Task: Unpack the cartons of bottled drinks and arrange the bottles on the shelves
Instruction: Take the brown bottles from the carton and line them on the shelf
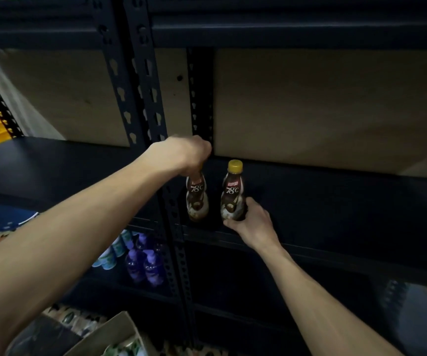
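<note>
The left hand [186, 152] curls over the top of a small brown plastic coffee bottle [197, 199] and hides its cap. At its three o'clock, the right hand [252, 222] wraps round the bottom of a second brown bottle with a yellow cap [231, 196]. Both sit on the dark metal shelf [335, 201], near its front edge. Down at seven o'clock are purple bottles [145, 263] and an open cardboard box [120, 330].
</note>
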`<state>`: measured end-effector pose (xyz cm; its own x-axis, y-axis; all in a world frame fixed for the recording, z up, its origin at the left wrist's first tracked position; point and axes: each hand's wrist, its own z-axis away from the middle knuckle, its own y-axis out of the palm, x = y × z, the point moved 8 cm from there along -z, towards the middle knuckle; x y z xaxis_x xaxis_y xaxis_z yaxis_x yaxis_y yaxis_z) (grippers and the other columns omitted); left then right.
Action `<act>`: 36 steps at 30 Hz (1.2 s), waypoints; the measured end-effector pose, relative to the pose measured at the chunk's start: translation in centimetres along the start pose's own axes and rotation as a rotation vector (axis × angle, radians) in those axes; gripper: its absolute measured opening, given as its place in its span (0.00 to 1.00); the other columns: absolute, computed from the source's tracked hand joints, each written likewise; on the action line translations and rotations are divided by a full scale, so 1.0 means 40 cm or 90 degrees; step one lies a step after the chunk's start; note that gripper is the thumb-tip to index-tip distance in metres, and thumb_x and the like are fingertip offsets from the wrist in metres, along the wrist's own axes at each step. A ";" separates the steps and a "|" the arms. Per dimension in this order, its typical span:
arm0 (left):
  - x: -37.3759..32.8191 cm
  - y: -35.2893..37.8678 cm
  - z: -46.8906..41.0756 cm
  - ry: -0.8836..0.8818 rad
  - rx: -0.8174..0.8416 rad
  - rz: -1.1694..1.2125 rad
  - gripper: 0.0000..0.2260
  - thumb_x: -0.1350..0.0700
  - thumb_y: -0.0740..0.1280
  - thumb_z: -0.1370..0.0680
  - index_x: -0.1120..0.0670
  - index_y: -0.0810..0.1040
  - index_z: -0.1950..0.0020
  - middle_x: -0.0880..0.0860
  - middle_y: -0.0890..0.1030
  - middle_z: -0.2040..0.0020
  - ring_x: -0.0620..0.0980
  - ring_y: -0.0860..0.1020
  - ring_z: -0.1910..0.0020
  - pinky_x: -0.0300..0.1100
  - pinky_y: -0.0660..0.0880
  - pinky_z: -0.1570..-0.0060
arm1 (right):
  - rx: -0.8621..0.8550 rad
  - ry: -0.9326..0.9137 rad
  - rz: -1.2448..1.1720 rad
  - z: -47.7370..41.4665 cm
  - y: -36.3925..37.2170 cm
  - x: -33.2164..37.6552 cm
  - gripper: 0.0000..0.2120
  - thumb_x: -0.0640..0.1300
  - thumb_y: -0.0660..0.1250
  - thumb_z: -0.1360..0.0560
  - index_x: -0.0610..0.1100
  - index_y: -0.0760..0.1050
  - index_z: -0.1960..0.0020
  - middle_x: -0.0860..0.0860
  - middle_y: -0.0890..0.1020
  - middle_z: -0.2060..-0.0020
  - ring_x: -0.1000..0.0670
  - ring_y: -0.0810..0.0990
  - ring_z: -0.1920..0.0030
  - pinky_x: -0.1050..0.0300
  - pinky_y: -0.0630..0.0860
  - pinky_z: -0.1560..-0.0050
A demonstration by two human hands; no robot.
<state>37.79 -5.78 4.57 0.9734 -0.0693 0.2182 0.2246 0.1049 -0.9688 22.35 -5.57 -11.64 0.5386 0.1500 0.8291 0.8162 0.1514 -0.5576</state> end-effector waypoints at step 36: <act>-0.134 -0.065 0.202 0.093 -0.387 0.265 0.20 0.50 0.68 0.23 0.56 0.76 0.33 0.55 0.76 0.35 0.57 0.74 0.36 0.54 0.72 0.37 | -0.024 0.008 -0.054 0.109 -0.202 -0.074 0.20 0.46 0.75 0.25 0.49 0.76 0.34 0.52 0.80 0.42 0.53 0.79 0.42 0.54 0.77 0.38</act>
<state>32.36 2.34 6.89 0.9473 -0.2790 -0.1571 -0.2659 -0.4122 -0.8714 13.26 -2.98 -9.75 0.4698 0.1266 0.8737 0.8661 0.1256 -0.4839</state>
